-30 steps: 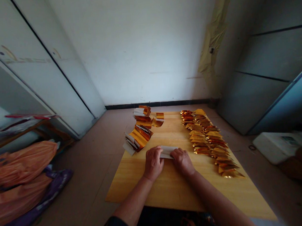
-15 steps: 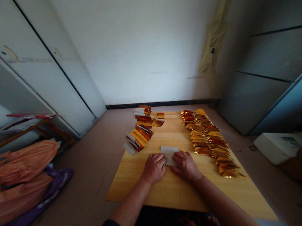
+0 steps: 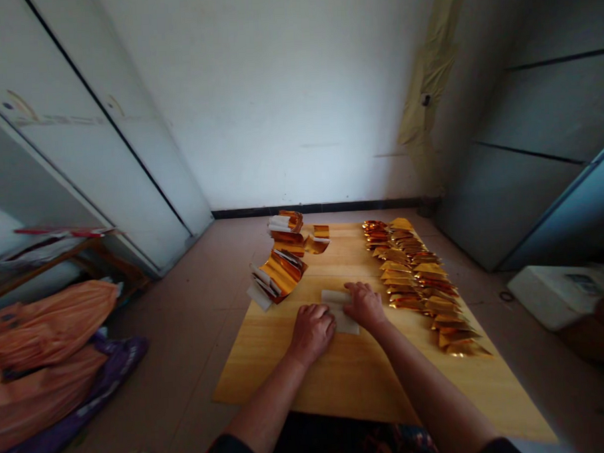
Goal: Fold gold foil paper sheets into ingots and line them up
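A small pale sheet of paper (image 3: 345, 323) lies in front of me, with a crease or folded strip across its far part. My left hand (image 3: 311, 333) is closed at the sheet's left edge, fingers curled and pressing it against the wooden board (image 3: 348, 378). At the far right edge of the paper, my right hand (image 3: 365, 305) pinches it, the fingers bent over the fold. Fingertips of both hands are partly hidden.
Loose gold foil papers (image 3: 284, 271) with pale backs are heaped at the board's left. Two rows of folded gold foil pieces (image 3: 419, 275) run along its right side. Orange and purple bags (image 3: 51, 331) lie left on the floor; a white box (image 3: 550, 296) stands at the right.
My right hand has moved away from me, from the sheet's near right part to its far right edge. A crease now shows across the paper. My left hand has barely moved.
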